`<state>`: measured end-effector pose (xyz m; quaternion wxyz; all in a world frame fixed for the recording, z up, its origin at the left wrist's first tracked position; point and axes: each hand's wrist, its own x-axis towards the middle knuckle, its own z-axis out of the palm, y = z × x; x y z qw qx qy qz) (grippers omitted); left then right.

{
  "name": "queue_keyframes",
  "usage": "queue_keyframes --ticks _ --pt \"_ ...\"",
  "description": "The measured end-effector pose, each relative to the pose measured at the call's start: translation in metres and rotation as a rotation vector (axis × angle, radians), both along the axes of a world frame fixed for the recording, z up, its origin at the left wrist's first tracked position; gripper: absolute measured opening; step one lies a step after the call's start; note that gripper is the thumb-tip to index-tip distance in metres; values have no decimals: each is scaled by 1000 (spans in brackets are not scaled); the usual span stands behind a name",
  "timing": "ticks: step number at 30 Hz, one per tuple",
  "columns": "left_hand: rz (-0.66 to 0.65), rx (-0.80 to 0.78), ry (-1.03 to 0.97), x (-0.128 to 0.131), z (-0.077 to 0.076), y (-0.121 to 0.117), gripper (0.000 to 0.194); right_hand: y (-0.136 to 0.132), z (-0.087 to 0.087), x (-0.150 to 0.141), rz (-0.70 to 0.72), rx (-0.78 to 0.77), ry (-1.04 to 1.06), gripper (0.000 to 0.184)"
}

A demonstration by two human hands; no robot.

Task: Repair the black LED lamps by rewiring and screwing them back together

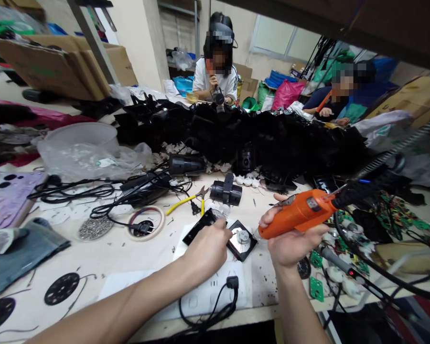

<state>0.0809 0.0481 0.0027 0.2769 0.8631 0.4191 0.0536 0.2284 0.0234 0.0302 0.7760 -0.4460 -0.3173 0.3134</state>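
Observation:
My right hand point(290, 243) grips an orange electric screwdriver point(297, 213), tilted with its tip toward the left. Just left of that tip lies a square black plate point(250, 251) carrying a round silver motor point(242, 237). Over the plate's left side is my left hand point(209, 243), its fingers pinched together; whatever they hold is hidden. A second black piece point(200, 227) partly shows behind that hand. Both pieces rest near a white power strip point(200, 291) with a black plug point(232, 283) in it.
Yellow-handled pliers point(181, 204), a tape roll point(146, 223) and a heap of screws point(95, 228) lie leftward. A large pile of black housings point(236, 129) spans the back. Green circuit boards point(317, 288) and a soldering iron point(338, 263) sit at right. Two people work across the table.

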Motion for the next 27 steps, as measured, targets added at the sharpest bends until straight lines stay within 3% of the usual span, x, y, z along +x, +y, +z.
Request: queue_keyframes --ticks 4,12,16,22,27 --pt "-76 111 253 6 4 -9 37 -1 1 1 12 1 6 84" --pt "-76 100 231 1 2 -13 39 0 2 1 33 15 -24 83" --pt "-110 93 209 -5 8 -15 54 -2 0 2 44 30 -45 83" --pt "-171 111 333 -16 10 -13 74 -3 1 4 33 25 -100 75" --pt "-137 165 244 -19 5 -12 55 -5 0 5 43 -16 -182 72"
